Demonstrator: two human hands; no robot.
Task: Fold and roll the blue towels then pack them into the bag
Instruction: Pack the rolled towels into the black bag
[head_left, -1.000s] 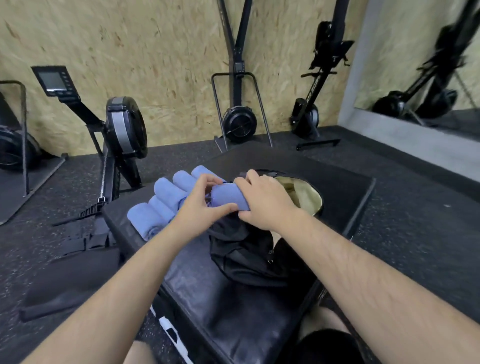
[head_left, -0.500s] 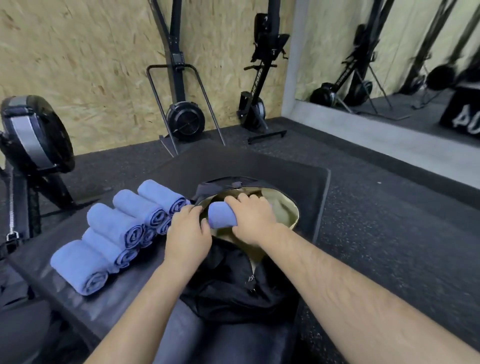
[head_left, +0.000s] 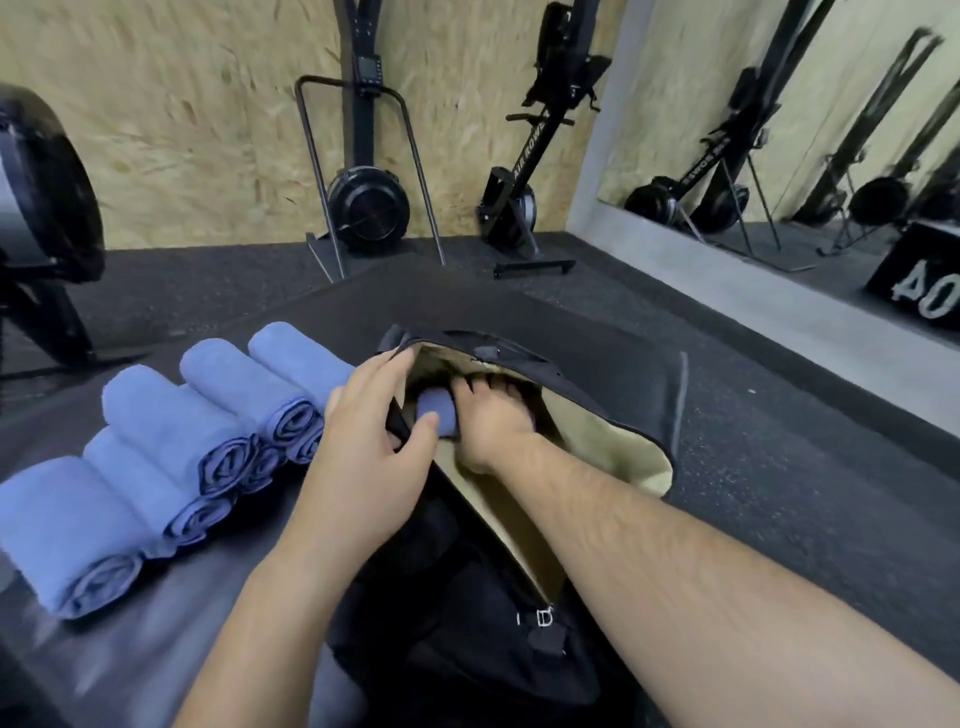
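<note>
Towel roll (head_left: 435, 415), likely soft and light, gripped round its middle by right hand (head_left: 493, 418) inside bag (head_left: 613, 384), left hand (head_left: 363, 452) pinching rim open.

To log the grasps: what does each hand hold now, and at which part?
The right hand grips the rolled blue towel around its body, inside the bag; the left hand pinches its left rim.

Rolled towels (head_left: 171, 457) left of the bag (head_left: 467, 597) on the table (head_left: 332, 306)
One roll (head_left: 435, 415) sits in the bag's mouth; rowing machines (head_left: 366, 208) stand behind the table
</note>
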